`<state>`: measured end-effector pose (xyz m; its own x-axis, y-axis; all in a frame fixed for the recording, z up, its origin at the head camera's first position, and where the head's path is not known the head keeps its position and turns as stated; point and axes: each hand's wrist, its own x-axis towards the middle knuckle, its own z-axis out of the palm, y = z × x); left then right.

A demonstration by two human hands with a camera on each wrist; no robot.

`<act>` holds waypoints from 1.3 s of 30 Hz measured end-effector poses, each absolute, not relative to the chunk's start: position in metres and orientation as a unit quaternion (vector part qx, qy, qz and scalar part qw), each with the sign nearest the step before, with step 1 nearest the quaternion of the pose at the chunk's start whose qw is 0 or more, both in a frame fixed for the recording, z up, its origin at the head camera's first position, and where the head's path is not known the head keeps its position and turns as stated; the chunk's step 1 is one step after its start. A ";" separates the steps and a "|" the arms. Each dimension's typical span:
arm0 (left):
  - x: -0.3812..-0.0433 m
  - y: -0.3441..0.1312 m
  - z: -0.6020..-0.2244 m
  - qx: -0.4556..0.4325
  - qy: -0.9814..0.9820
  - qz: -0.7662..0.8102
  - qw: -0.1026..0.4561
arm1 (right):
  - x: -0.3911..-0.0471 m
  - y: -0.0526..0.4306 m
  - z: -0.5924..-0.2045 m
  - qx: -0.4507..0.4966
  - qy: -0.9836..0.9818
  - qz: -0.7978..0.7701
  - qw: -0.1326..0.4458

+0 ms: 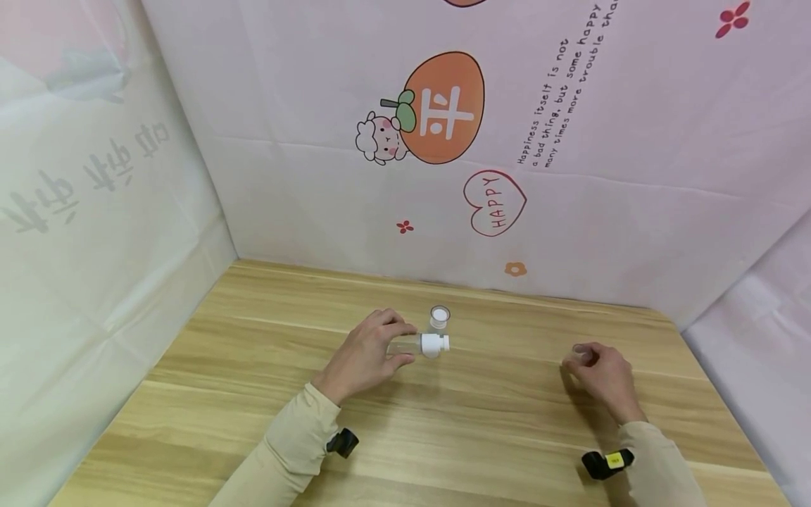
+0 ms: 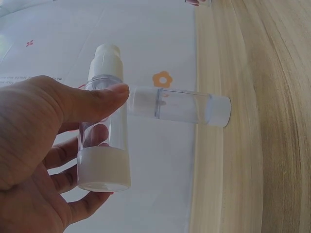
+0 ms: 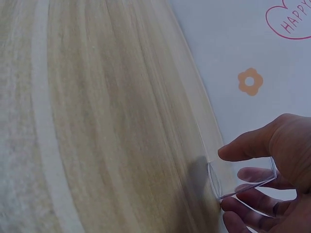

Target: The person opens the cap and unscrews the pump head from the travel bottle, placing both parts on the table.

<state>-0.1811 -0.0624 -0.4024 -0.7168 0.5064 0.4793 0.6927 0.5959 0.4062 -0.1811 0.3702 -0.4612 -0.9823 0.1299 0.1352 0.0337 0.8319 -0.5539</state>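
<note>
My left hand (image 1: 361, 358) grips a small clear pump bottle (image 1: 433, 343) with a white collar and nozzle, its top pointing right in the head view. In the left wrist view, the thumb lies across the clear body, above the bottle's white base (image 2: 104, 167). Just beyond it, a second clear and white bottle (image 2: 182, 107) stands upright on the table. Well to the right, my right hand (image 1: 606, 377) holds a clear plastic cap (image 3: 215, 180) between thumb and fingers, low by the tabletop. Whether the cap touches the wood, I cannot tell.
The wood-grain table (image 1: 443, 451) runs back to a pale printed cloth wall (image 1: 317, 197). More pale cloth (image 1: 108, 282) hangs at the left, and another sheet (image 1: 760, 331) at the right. Each forearm carries a black wrist camera (image 1: 344, 443).
</note>
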 end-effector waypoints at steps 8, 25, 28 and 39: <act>-0.181 -0.062 -0.402 -0.339 -0.880 -0.297 0.151 | -0.181 0.371 -0.461 -0.046 -0.954 0.285 0.077; -0.181 -0.062 -0.404 -0.335 -0.879 -0.304 0.148 | -0.181 0.374 -0.462 -0.042 -0.955 0.284 0.072; -0.181 -0.062 -0.404 -0.335 -0.879 -0.304 0.148 | -0.179 0.375 -0.460 -0.045 -0.951 0.298 0.074; -0.181 -0.063 -0.404 -0.334 -0.880 -0.302 0.149 | -0.173 0.363 -0.442 -0.060 -0.940 0.327 0.083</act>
<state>-0.1811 -0.0633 -0.4044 -0.7319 0.4984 0.4646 0.6786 0.5947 0.4311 -0.1732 0.3628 -0.4418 -0.9788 0.1680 0.1168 0.0593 0.7794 -0.6237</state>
